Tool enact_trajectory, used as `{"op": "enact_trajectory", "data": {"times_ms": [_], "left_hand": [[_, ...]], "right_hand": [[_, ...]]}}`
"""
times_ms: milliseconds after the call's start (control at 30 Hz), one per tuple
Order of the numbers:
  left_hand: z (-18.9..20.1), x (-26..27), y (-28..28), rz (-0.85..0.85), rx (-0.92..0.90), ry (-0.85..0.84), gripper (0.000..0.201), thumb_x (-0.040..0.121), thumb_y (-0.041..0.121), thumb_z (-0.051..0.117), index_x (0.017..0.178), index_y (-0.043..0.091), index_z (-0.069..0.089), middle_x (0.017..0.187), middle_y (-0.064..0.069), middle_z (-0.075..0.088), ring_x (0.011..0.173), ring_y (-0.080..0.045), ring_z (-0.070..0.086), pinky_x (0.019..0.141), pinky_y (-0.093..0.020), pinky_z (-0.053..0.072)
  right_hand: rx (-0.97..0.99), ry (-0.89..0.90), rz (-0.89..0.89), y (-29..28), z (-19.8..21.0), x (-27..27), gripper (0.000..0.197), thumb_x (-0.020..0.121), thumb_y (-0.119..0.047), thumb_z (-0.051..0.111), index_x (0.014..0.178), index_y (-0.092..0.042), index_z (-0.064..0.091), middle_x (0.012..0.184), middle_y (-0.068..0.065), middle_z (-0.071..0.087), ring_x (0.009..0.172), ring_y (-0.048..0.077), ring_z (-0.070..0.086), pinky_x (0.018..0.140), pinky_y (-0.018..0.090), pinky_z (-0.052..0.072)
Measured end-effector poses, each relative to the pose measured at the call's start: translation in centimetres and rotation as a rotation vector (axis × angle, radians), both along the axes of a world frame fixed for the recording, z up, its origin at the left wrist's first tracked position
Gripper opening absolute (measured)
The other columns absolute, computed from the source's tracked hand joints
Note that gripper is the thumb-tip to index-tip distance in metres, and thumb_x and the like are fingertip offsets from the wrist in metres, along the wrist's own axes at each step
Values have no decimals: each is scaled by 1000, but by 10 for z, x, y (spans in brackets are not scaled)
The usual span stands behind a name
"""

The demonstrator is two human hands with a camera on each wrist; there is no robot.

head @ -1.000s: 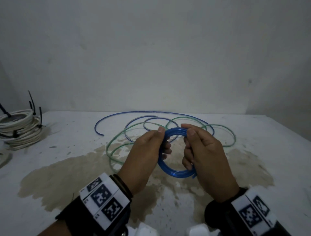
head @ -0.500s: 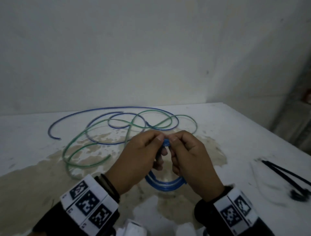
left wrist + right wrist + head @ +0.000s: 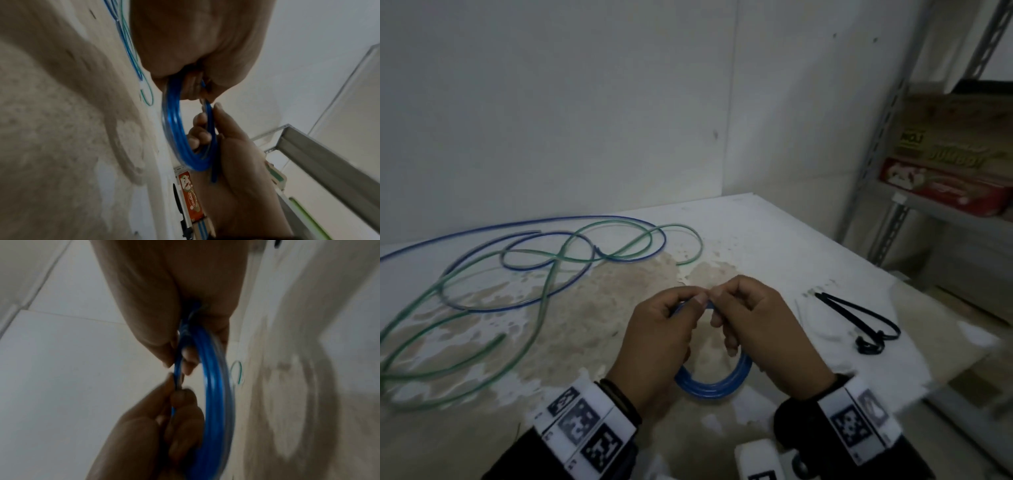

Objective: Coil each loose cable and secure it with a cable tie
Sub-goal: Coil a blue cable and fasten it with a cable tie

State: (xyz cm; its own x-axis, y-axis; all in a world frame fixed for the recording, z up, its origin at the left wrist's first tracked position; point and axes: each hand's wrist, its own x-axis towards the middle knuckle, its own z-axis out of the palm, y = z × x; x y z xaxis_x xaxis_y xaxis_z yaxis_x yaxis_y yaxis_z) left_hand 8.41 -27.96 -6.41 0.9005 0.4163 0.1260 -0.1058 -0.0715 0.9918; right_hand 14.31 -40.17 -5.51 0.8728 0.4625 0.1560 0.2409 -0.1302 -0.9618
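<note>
Both hands have drawn together at the top of the coil since a second ago, thumbs now nearly meeting, and the head view has swung right, so a bunch of black cable ties has come into sight while the tied white coil at far left has dropped out.

At far left on the stained table [image 3: 774, 222], the loose blue cable [image 3: 524, 224] and the green cable [image 3: 465, 346] lie sprawled and overlapping, both still uncoiled. Nearer and to the right, the left hand [image 3: 661, 342] pinches the top of the blue coil [image 3: 714, 385] between thumb and curled fingers; the left wrist view shows several turns bundled together with a short free end hanging beside them. Just right of it, the right hand [image 3: 763, 339] grips the same coil, fingers curled through the loop and thumb pressing on top. The coil is held upright, just above the table as far as I can tell, near the person.

Well apart to the right lie the cable ties [image 3: 866, 320], untouched. Far right stands a metal shelf [image 3: 887, 113] with boxes.

Judging by this, winding looks finished and attention has turned toward the ties. One hand must keep the turns clamped while the other reaches right, or the springy loops may fan open.
</note>
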Motion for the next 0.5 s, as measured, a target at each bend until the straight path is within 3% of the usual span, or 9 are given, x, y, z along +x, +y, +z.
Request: {"op": "enact_trajectory", "data": {"times_ms": [67, 167, 233, 300, 367, 400, 500], "left_hand": [[-4, 3, 3, 32, -45, 22, 16, 93, 18, 57, 90, 17, 73, 46, 10, 46, 41, -8, 36, 40, -21, 32], [-7, 6, 11, 68, -122, 37, 15, 93, 18, 57, 94, 13, 72, 49, 7, 44, 40, -8, 34, 39, -21, 31], [-10, 6, 16, 84, -165, 37, 16, 94, 18, 57, 94, 13, 72, 52, 4, 42, 41, -9, 32, 39, -21, 31], [-11, 6, 19, 94, -182, 31, 16, 94, 18, 56, 94, 14, 71, 53, 2, 41, 41, -9, 31, 39, -21, 30], [-12, 6, 22, 107, -184, 36, 16, 95, 18, 55, 93, 15, 71, 54, 1, 40, 42, -9, 31, 39, -21, 30], [-13, 6, 24, 115, -190, 40, 16, 95, 18, 55, 94, 15, 70, 55, 2, 41, 41, -9, 31, 39, -21, 30], [-13, 5, 27, 128, -221, 44, 15, 95, 18, 54, 97, 14, 69, 56, 2, 41, 41, -8, 32, 39, -22, 31]], "right_hand": [[-196, -104, -17, -14, 5, 10, 36, 95, -34, 51, 82, -4, 67, 71, 10, 65, 57, 21, 56, 60, 34, 48], [-401, -250, -199, -47, 14, 36, 24, 93, -30, 56, 89, -14, 72, 81, -6, 66, 72, 8, 56, 67, 23, 41], [-622, -329, -272, -71, 21, 50, 18, 92, -25, 59, 92, -15, 74, 89, -9, 65, 79, 7, 55, 70, 20, 36], [-797, -288, -263, -89, 25, 57, 17, 89, -22, 62, 87, -11, 75, 89, -4, 69, 72, 7, 56, 62, 17, 39], [-957, -196, -196, -94, 26, 54, 20, 85, -27, 68, 81, -8, 75, 75, -2, 67, 62, 6, 53, 47, 9, 37], [-1059, -161, -145, -94, 24, 53, 27, 82, -33, 71, 80, -7, 74, 74, 0, 66, 64, 8, 56, 47, 10, 38], [-1314, -141, -37, -89, 15, 50, 38, 75, -46, 73, 84, -8, 73, 86, 4, 70, 81, 16, 64, 68, 25, 49]]}}
